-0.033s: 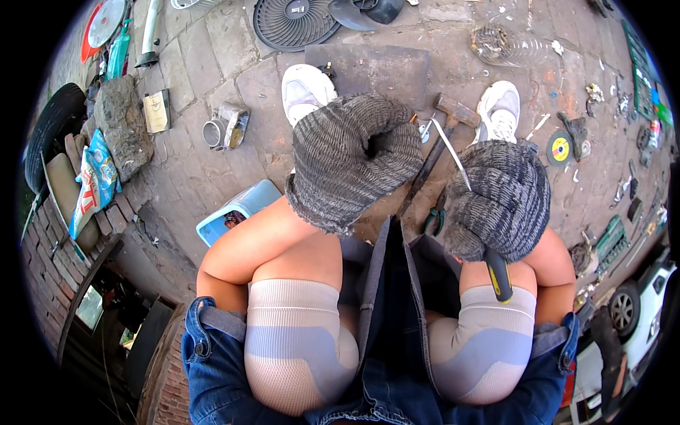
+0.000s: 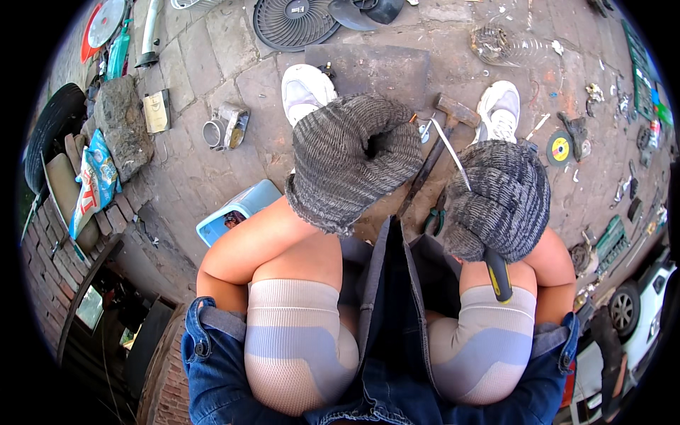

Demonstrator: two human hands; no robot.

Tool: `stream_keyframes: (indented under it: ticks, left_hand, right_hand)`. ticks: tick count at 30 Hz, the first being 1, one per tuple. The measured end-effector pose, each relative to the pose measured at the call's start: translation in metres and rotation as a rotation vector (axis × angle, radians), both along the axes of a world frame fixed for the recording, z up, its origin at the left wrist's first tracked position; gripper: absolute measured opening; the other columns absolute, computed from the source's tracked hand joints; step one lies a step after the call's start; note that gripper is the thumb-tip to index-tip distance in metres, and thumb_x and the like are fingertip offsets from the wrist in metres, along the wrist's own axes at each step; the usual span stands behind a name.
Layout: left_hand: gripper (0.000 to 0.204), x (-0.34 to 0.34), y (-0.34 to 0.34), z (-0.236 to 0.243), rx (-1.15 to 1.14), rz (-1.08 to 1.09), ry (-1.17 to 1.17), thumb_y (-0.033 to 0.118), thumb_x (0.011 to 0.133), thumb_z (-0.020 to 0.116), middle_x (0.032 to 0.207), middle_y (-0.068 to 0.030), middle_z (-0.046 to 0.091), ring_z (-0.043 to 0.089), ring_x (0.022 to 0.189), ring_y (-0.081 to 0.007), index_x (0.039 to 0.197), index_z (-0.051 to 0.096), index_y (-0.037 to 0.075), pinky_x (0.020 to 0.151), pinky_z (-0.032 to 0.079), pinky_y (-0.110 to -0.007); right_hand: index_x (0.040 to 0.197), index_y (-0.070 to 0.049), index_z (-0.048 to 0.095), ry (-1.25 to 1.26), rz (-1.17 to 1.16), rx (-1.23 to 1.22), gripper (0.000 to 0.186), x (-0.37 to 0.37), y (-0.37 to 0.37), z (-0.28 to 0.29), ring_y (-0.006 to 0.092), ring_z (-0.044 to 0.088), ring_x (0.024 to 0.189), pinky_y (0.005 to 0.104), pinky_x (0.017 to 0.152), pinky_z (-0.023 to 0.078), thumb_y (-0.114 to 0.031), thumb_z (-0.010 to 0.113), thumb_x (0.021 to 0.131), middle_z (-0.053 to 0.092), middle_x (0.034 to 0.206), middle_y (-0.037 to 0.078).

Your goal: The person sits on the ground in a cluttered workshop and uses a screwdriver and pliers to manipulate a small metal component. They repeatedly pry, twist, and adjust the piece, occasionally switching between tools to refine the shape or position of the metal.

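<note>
"Anything different on your feed?"

"Nothing I can pick out. Against the picture just before, my hands and everything on the ground (image 2: 265, 166) look the same. I take that as a pause: the grip and the aim stand as they were."

"Where's the screwdriver (image 2: 499, 275)?"

"Right of centre in my frame, in my right hand (image 2: 499, 198). That hand is wrapped firmly around it, hiding the middle. The yellow-and-dark handle sticks out below, over the knee sleeve (image 2: 496, 340) at lower right."

"Which way does it point?"

"Tip toward the top of the frame, leaning left. The long axis runs on a steep slant, from the handle at lower right to the tip at upper left, and the shaft crosses in front of the hammer (image 2: 457, 111)."

"And the left hand?"

"My left hand (image 2: 354, 159) is curled, with a dark hollow between the fingers, left of the shaft. I cannot tell whether it pinches anything; a small orange bit shows by its fingertips. The two hands are apart, both in grey knit gloves (image 2: 319, 145)."

"What else is near?"

"Pliers (image 2: 436, 220) low between the hands, a blue tub (image 2: 259, 196) to the left, and a cutting disc (image 2: 559, 148) at right."
</note>
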State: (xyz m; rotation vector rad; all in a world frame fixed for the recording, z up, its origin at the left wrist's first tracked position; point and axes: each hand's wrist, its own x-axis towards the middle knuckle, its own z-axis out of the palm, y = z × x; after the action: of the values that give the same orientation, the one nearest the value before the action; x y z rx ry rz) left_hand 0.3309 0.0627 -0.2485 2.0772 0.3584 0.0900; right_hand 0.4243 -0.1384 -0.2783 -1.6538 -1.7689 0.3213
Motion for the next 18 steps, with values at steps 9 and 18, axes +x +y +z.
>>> stream_keyframes:
  ticks: [9,18]
  left_hand:
    - [0.014,0.002,0.000,0.001,0.044,-0.009,-0.035,0.007,0.071,0.064,0.064,-0.0021,0.060,0.054,0.055,-0.0059,0.084,0.062,0.001,0.052,0.045,-0.020]
    - [0.011,0.001,0.001,0.008,-0.058,0.093,-0.046,0.006,0.073,0.065,0.069,-0.0019,0.062,0.055,0.060,-0.0063,0.082,0.061,0.001,0.054,0.046,-0.021]
  right_hand:
    - [0.083,-0.019,0.063,0.023,-0.083,0.107,0.030,-0.019,-0.007,-0.031,0.0258,0.055,0.075,0.0400,0.061,0.043,-0.033,0.059,0.057,0.056,0.081,0.005]
    - [0.085,-0.010,0.061,0.081,-0.102,-0.183,0.029,-0.007,0.002,0.024,0.0269,0.053,0.079,0.0375,0.064,0.044,-0.030,0.056,0.065,0.055,0.085,0.008]
